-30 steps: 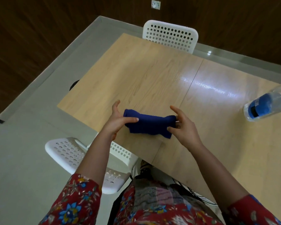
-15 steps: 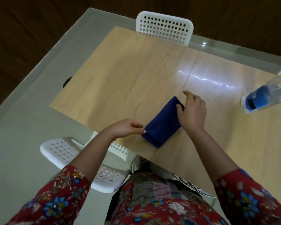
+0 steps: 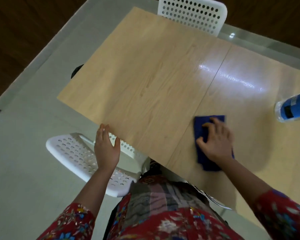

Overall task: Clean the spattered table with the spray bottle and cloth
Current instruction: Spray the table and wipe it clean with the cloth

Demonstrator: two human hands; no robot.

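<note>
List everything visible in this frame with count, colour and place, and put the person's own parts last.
table: 1, light wood with a seam, fills the middle of the view
cloth: 1, dark blue, on the table near its near edge, under the right hand
bottle: 1, clear with a blue label, on the table at the right frame edge, top out of view
far chair: 1, white, perforated, behind the table
near chair: 1, white, perforated, at the table's near-left edge
floor: pale grey, around the table
left hand: 1, fingers straight, holding nothing, above the near chair by the table edge
right hand: 1, pressing on the cloth
</note>
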